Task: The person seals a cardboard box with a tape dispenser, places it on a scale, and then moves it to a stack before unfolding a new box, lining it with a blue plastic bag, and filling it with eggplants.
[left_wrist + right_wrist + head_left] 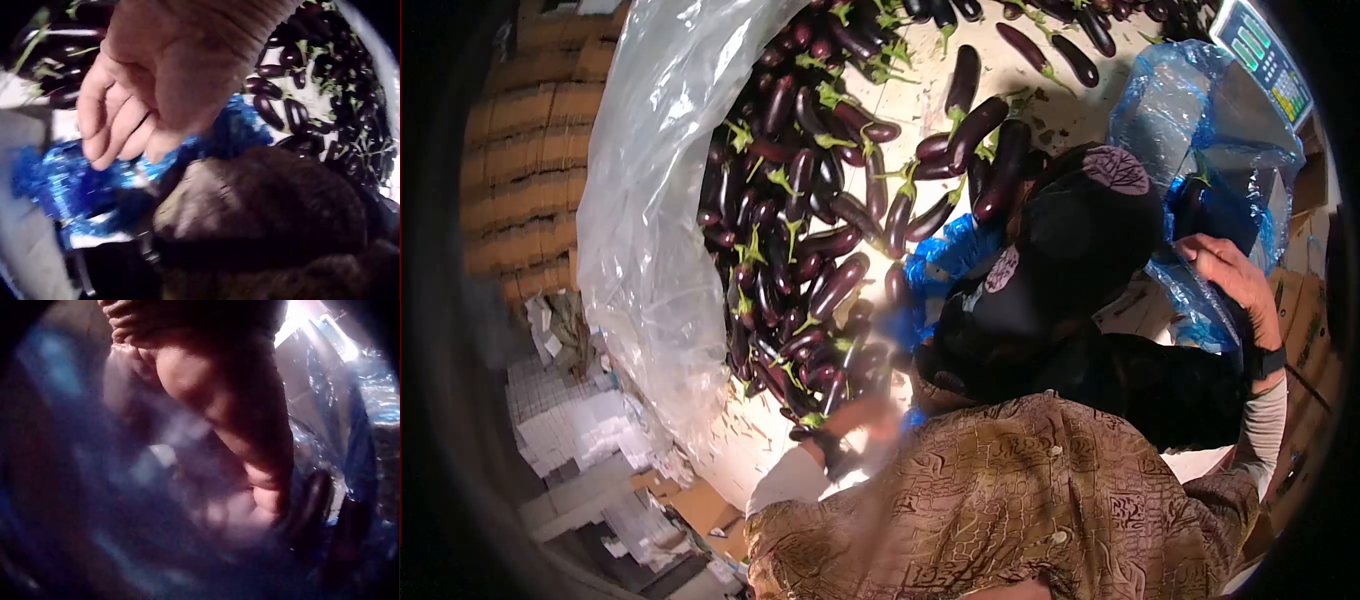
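Note:
In the head view my right hand point(1225, 270) grips the rim of a clear blue plastic bag point(1170, 95). Close up, in the right wrist view, the right hand point(231, 419) has its fingers bent into the bag's film, and a dark eggplant point(312, 497) shows beside it through the plastic. My left hand point(865, 425), blurred, is low by the near end of a big heap of eggplants point(780, 230). From the left wrist, the left hand point(156, 94) hangs with loosely curled fingers over crumpled blue plastic point(75, 181), nothing visible in its grasp.
A large clear plastic sheet point(650, 200) edges the heap on the left. Several loose eggplants point(980, 135) lie on the white table. A digital scale display point(1265, 60) stands at the back right. Dark cloth point(1080, 240) hides the middle. Stacked cartons point(530, 150) stand far left.

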A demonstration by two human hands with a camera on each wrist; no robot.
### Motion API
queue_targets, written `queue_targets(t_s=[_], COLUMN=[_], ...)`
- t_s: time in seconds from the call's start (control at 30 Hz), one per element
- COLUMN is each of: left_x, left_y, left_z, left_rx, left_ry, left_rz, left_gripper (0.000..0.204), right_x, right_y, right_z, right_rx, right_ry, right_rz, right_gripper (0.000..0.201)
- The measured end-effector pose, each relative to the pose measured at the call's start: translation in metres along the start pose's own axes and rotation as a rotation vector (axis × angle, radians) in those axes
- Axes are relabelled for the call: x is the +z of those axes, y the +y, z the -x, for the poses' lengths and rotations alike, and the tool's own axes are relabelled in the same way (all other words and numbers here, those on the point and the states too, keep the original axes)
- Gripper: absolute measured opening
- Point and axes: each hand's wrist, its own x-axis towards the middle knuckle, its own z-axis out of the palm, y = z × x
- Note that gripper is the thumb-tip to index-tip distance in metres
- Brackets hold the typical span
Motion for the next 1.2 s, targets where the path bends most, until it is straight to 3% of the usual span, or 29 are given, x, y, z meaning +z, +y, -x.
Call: queue_targets(t_s=[0.03,0.1,0.13,0.17,0.2,0.23,0.27,0.37,0.4,0.47,0.5,0.6,0.63,0.67,0.73,0.83,0.9,0.97,1.03,1.1,1.17,1.2], left_x=[-0.045,-0.126,-0.162,-0.194,-0.215,-0.242,-0.257,-0.29,-0.29,-0.283,-0.275,-0.241,-0.227,-0.213,-0.193,-0.17,-0.159,-0.155,-0.154,-0.156,-0.152,-0.151], left_y=[0.041,0.115,0.148,0.185,0.174,0.165,0.217,0.246,0.236,0.219,0.215,0.195,0.18,0.166,0.145,0.113,0.079,0.02,0.012,0.033,0.052,0.066], left_z=[-0.02,-0.052,-0.066,-0.072,-0.105,-0.135,-0.124,-0.151,-0.165,-0.193,-0.197,-0.193,-0.193,-0.191,-0.185,-0.172,-0.172,-0.199,-0.196,-0.18,-0.165,-0.156], left_rx=[-0.035,-0.025,0.012,0.035,0.209,0.247,0.194,0.214,0.207,0.311,0.3,0.075,0.062,0.079,0.09,-0.081,0.007,0.038,0.009,-0.058,-0.116,-0.163], left_ry=[0.153,0.484,0.598,0.666,0.71,0.671,0.598,0.644,0.637,0.837,0.84,0.792,0.794,0.832,0.88,0.878,0.962,0.974,0.969,0.944,0.905,0.888], left_rz=[0.041,0.118,0.155,0.168,0.445,0.26,0.509,0.26,0.265,0.147,0.158,0.104,0.117,0.151,0.196,0.187,0.564,0.596,0.77,0.943,0.844,0.773], left_gripper=[0.041,0.039,0.038,0.037,0.038,0.04,0.041,0.038,0.038,0.034,0.034,0.032,0.032,0.033,0.035,0.033,0.028,0.026,0.026,0.026,0.025,0.025], right_x=[-0.017,-0.008,-0.006,0.001,0.005,0.009,0.011,0.015,0.014,0.019,0.023,0.033,0.035,0.035,0.033,0.037,0.037,0.041,0.041,0.046,0.053,0.055], right_y=[0.012,-0.005,0.008,0.01,0.01,0.01,0.009,0.003,0.001,-0.008,-0.007,-0.008,-0.008,-0.012,-0.019,-0.033,-0.025,-0.028,-0.015,-0.026,-0.039,-0.036], right_z=[-0.026,-0.011,-0.016,-0.013,-0.011,-0.009,-0.007,-0.002,-0.001,0.003,0.004,0.005,0.003,0.0,0.001,-0.005,-0.004,-0.005,0.002,0.005,-0.002,-0.006], right_rx=[-0.1,-0.059,-0.285,-0.426,-0.357,-0.288,-0.324,-0.357,-0.425,-0.321,-0.272,-0.269,-0.319,-0.243,-0.267,-0.252,-0.193,-0.163,-0.155,-0.184,-0.118,-0.204], right_ry=[-0.43,-0.36,-0.38,-0.324,-0.265,-0.209,-0.181,-0.161,-0.189,-0.244,-0.249,-0.209,-0.158,-0.209,-0.23,-0.298,-0.317,-0.354,-0.263,-0.241,-0.291,-0.307], right_rz=[0.005,0.028,0.171,0.231,0.314,0.395,0.487,0.556,0.594,0.553,0.543,0.593,0.644,0.574,0.66,0.702,0.669,0.635,0.751,0.811,0.706,0.607], right_gripper=[0.082,0.083,0.079,0.062,0.057,0.056,0.063,0.068,0.072,0.072,0.071,0.071,0.07,0.067,0.066,0.063,0.063,0.061,0.058,0.053,0.051,0.049])
